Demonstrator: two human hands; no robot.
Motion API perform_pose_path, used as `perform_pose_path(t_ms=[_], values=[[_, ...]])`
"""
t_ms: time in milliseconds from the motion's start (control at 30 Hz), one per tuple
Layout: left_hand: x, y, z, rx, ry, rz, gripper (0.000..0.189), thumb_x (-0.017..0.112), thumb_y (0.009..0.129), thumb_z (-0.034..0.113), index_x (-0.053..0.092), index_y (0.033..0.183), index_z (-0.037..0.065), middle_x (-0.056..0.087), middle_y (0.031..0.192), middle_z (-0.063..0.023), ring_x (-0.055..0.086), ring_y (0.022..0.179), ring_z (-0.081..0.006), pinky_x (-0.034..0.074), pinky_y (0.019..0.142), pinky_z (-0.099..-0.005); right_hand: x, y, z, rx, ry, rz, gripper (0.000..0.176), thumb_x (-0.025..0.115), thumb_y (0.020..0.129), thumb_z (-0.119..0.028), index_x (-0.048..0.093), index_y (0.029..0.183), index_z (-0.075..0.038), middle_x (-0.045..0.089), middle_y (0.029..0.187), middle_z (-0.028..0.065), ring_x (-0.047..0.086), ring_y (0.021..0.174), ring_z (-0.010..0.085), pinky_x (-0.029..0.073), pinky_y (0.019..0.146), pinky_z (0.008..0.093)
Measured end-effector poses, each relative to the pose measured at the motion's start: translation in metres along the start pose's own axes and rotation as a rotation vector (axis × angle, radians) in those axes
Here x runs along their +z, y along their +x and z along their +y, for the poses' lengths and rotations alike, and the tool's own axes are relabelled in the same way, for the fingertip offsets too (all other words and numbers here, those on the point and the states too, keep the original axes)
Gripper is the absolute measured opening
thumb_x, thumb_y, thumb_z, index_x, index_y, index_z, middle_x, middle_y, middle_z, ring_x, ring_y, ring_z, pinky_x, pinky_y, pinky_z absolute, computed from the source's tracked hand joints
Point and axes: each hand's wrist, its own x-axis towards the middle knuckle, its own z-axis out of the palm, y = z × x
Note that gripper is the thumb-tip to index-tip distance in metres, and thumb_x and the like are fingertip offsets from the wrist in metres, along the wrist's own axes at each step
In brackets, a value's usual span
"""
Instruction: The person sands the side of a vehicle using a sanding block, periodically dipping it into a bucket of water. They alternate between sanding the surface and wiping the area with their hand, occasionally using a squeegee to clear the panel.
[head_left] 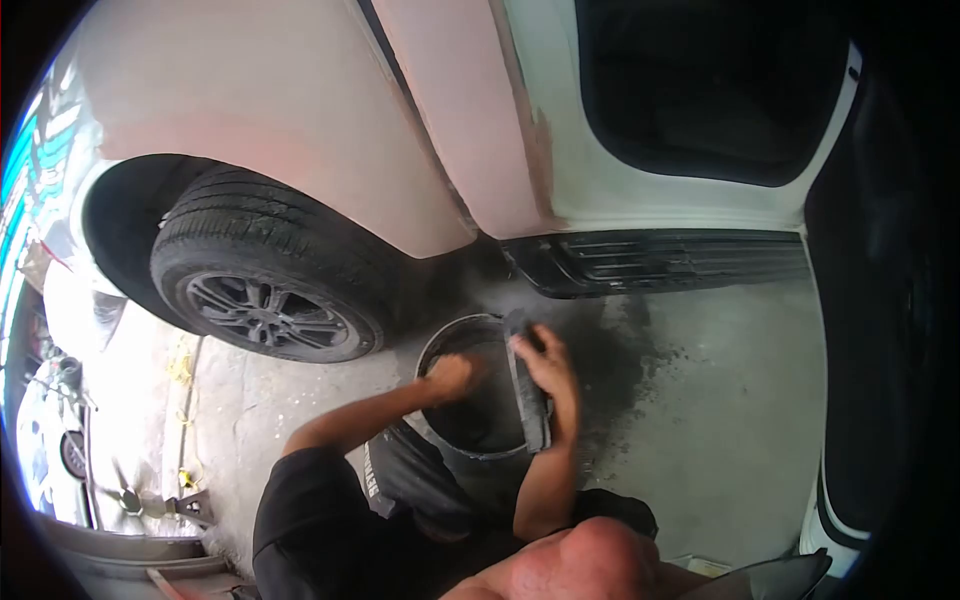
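A round bucket of dark, murky water stands on the floor beside the wheel. Over its left part is my left hand, its fingers curled closed and slightly blurred; what they hold, if anything, is hidden. My right hand grips a long, narrow dark block at the bucket's right rim. The block lies lengthwise along that rim, its upper end near my fingertips and its lower end by my wrist.
Ahead is a vehicle body panel with pinkish and grey patches. A tyre is at the left, a black side step at the right, and an open door at the far right. Wet dark marks cover the floor beside the bucket.
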Motion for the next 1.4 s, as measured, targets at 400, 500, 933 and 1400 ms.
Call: perform_pose_path(t_ms=[400,500,933,1400], values=[[0.233,0.072,-0.064,-0.213,-0.217,-0.104,0.034,0.066,0.093,0.024,0.071,0.121,0.005,0.062,0.141,-0.0178,0.063,0.123,-0.0380,0.054,0.099,-0.0463,0.094,0.044,0.166,0.402,-0.967,-0.405,0.067,0.063,0.088,-0.051,0.066,0.134,-0.004,0.059,0.142,0.0228,0.055,0.135,0.0377,0.045,0.110,0.0447],[0.232,0.071,-0.059,-0.183,-0.089,-0.198,0.037,0.069,0.091,0.025,0.071,0.123,0.006,0.061,0.143,-0.0162,0.059,0.130,-0.0356,0.048,0.108,-0.0476,0.096,0.035,0.180,0.515,-0.869,-0.436,0.065,0.062,0.088,-0.052,0.066,0.134,-0.005,0.060,0.143,0.0212,0.055,0.135,0.0370,0.045,0.109,0.0440],[0.014,0.004,-0.044,-0.131,-0.037,0.580,0.048,0.072,0.090,0.030,0.060,0.130,0.005,0.057,0.132,-0.0148,0.051,0.126,-0.0374,0.037,0.109,-0.0540,0.111,0.033,0.174,0.771,-0.396,-0.227,0.083,0.072,0.087,-0.057,0.053,0.149,-0.005,0.054,0.149,0.0213,0.049,0.138,0.0354,0.039,0.112,0.0451],[0.040,0.017,-0.073,-0.702,-0.376,0.486,0.056,0.047,0.106,0.043,0.044,0.149,0.007,0.059,0.130,-0.0278,0.062,0.114,-0.0490,0.052,0.095,-0.0558,0.138,0.098,0.228,0.287,-1.185,-0.720,0.045,0.070,0.087,-0.034,0.073,0.122,-0.006,0.066,0.134,0.0178,0.062,0.126,0.0354,0.050,0.100,0.0512]])
